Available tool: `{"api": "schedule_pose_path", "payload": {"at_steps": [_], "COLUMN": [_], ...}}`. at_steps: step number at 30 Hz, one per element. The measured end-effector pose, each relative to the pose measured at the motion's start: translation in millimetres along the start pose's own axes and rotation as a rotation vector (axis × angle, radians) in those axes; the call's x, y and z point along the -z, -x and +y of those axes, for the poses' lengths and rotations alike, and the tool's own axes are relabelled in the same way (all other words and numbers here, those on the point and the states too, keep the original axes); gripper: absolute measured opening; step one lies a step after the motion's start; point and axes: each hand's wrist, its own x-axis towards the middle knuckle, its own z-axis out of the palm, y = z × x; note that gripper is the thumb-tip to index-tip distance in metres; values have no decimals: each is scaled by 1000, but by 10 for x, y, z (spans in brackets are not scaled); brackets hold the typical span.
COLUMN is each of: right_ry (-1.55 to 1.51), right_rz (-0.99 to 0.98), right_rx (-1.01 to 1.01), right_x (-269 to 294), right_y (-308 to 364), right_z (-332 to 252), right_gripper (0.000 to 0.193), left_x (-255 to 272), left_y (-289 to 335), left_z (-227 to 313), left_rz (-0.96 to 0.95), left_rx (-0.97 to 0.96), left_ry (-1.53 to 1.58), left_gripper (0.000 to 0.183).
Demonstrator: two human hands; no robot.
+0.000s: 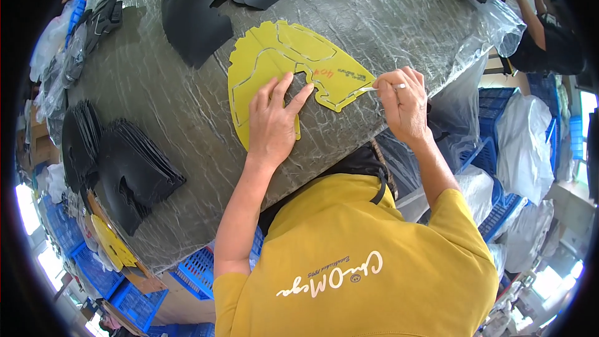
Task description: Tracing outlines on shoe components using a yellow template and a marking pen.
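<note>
Yellow pattern template (262, 62), a slotted, curved sheet with a notched outer edge, lies flat at upper center on a worktable (187, 106) covered in wrinkled clear film. Its right part bears a red handwritten mark and, beside it, small dark lettering. The left hand (273, 128) rests palm down on the template's lower part, thumb and fingers apart around the central cutout. The right hand (402, 103), right of center, is closed on a slim white pen (369, 89), whose tip meets the template's right corner. At upper left of center lies a curved black sheet (190, 19); at left stand fanned stacks of black pieces (140, 168). Bottom center, a mustard T-shirt (374, 231) carries large white script, a smaller dark line and a smiley emblem, all upside down.
</note>
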Motion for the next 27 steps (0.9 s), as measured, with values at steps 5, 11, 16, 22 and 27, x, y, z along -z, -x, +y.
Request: {"api": "schedule_pose_path", "payload": {"at_steps": [5, 11, 16, 22, 27], "right_ry": [78, 167, -107, -155, -57], "right_rz": [58, 149, 60, -47, -49], "right_rx": [-6, -30, -133, 72, 105], "right_x": [64, 90, -97, -805, -1012], "right_y": [-19, -140, -554, -1249, -1380], "right_z": [93, 162, 54, 31, -26], "right_gripper": [7, 8, 13, 18, 16], "left_x": [12, 41, 34, 54, 20], "left_y": [-34, -23, -1, -7, 13], "left_z": [3, -19, -12, 12, -4], "left_rz": [-3, 1, -12, 6, 4], "left_rx": [-3, 6, -4, -8, 6], "left_ry": [7, -18, -5, 47, 34], "left_gripper": [60, 56, 55, 57, 59]}}
